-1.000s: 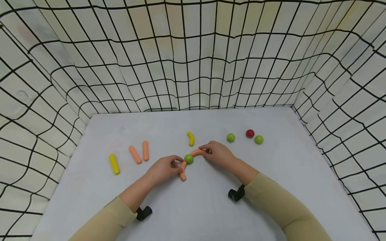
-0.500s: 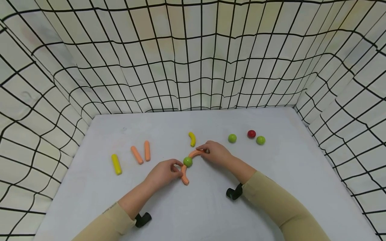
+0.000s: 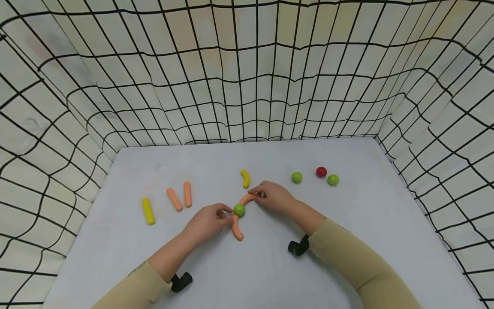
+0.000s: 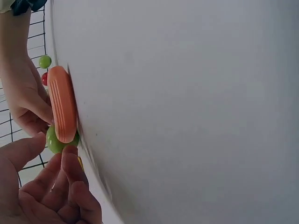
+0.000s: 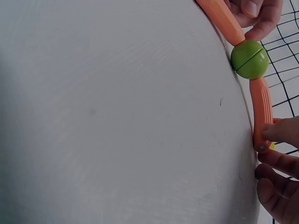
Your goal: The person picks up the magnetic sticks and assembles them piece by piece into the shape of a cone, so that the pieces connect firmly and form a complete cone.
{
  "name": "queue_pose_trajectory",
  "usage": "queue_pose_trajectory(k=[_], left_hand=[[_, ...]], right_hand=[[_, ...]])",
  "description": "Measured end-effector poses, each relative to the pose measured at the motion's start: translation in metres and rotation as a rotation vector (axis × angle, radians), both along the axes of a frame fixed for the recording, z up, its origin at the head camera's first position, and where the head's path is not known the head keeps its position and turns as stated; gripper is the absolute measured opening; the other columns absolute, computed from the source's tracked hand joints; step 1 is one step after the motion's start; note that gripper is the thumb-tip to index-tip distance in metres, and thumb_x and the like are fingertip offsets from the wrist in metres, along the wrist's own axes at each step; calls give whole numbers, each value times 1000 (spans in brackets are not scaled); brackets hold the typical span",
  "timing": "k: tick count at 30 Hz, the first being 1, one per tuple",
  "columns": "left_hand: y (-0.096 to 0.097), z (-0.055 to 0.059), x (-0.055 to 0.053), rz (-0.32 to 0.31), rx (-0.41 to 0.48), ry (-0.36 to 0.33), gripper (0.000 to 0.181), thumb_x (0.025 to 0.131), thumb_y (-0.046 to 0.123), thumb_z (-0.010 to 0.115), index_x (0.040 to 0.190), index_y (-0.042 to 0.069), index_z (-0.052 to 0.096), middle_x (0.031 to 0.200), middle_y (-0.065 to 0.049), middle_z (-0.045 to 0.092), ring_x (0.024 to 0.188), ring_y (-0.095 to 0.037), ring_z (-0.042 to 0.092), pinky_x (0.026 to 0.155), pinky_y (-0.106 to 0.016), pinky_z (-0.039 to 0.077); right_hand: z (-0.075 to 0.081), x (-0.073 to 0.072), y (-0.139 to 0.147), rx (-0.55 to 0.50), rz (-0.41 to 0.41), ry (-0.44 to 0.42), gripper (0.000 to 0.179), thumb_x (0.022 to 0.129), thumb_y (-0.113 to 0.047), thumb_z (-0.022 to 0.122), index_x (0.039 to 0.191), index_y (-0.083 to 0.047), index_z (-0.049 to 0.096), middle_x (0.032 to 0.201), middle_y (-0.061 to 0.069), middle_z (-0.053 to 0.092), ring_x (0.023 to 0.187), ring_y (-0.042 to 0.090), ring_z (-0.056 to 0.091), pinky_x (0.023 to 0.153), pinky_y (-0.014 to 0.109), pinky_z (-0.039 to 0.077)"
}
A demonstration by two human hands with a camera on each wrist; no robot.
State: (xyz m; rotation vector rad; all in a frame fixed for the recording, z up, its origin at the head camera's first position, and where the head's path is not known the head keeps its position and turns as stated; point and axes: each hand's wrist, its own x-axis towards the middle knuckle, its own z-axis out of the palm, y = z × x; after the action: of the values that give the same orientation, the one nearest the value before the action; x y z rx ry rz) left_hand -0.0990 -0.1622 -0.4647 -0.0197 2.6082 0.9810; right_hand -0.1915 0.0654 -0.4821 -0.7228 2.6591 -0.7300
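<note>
Two curved orange rods, one on each side of a green ball (image 3: 239, 210), form a bent chain on the white table (image 3: 262, 274). My right hand (image 3: 275, 196) pinches the far curved orange rod (image 5: 261, 100) near its outer end, thumb on its side. My left hand (image 3: 208, 222) is at the joint between ball and near curved orange rod (image 3: 237, 229). In the left wrist view its thumb and fingers stand apart, with a fingertip right at the rod's end. The ball shows a groove across it in the right wrist view.
Two straight orange rods (image 3: 187, 194) and a yellow rod (image 3: 148, 211) lie to the left. A short curved yellow rod (image 3: 245, 179) lies beyond the chain. Back right are a red ball (image 3: 321, 171) and two green balls (image 3: 296, 177). Black netting (image 3: 247, 79) encloses the table.
The green ball and both curved rods have shifted slightly toward me, and the near rod has swung. My right hand has moved a little left with its rod; the left fingers have loosened.
</note>
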Motion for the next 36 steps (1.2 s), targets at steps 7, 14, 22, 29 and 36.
queue_pose_trajectory(k=[7, 14, 22, 29, 36], left_hand=[[4, 5, -15, -12, -36, 45, 28, 95, 38, 65, 119, 23, 68, 100, 5, 66, 86, -14, 59, 72, -33, 48], [16, 3, -37, -27, -35, 34, 32, 96, 40, 65, 122, 23, 67, 104, 2, 67, 88, -16, 60, 75, -35, 49], [29, -1, -51, -71, -35, 17, 35, 96, 38, 65, 125, 19, 66, 102, -2, 66, 86, -18, 59, 78, -37, 49], [34, -2, -55, -92, -58, 14, 34, 97, 37, 63, 126, 19, 65, 101, -1, 64, 80, -17, 57, 73, -34, 47], [37, -3, -58, -109, -70, 3, 36, 97, 39, 63, 126, 19, 65, 102, -1, 63, 81, -17, 56, 74, -35, 46]], right_hand=[[-1, 0, 7, -8, -18, 21, 33, 95, -33, 69, 126, -26, 70, 100, -7, 61, 81, 11, 54, 73, 27, 46], [4, -4, 25, 7, -71, 36, 32, 95, -29, 69, 127, -27, 68, 107, -7, 61, 84, 11, 53, 71, 26, 47], [14, -12, 64, -27, -171, 66, 36, 95, -28, 69, 130, -23, 67, 110, -2, 61, 86, 16, 54, 69, 29, 48], [23, -17, 98, -97, -265, 93, 36, 94, -25, 70, 129, -17, 67, 106, 2, 63, 85, 19, 55, 66, 32, 48], [23, -19, 119, -88, -314, 108, 37, 94, -22, 69, 130, -13, 66, 112, 9, 63, 86, 22, 55, 64, 31, 45]])
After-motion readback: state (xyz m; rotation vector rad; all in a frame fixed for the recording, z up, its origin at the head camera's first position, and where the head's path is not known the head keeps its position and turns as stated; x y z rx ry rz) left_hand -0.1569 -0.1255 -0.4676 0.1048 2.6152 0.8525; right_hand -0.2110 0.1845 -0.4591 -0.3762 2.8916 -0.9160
